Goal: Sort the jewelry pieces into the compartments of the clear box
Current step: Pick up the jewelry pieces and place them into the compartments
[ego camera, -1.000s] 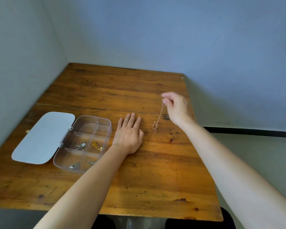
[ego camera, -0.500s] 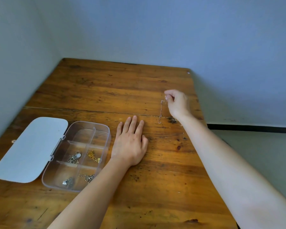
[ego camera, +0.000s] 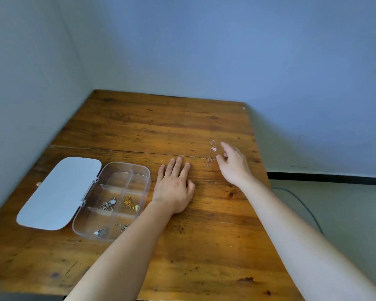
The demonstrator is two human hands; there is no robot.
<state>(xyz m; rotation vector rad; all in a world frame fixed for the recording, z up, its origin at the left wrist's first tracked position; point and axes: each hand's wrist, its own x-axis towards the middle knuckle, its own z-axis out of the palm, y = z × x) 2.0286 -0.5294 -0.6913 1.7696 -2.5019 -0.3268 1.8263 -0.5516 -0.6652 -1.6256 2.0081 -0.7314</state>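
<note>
While the left hand (ego camera: 174, 187) rests flat and empty, the right hand's (ego camera: 233, 164) grip is open beside the thin chain (ego camera: 212, 153) lying on the surface (ego camera: 204, 246); next, pinch it and carry it to the clear box (ego camera: 147, 172).

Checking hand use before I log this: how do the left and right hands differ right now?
The left hand lies flat, palm down on the table beside the clear box; the right hand is raised, fingers spread, next to the pink chain. Both hold nothing.
</note>
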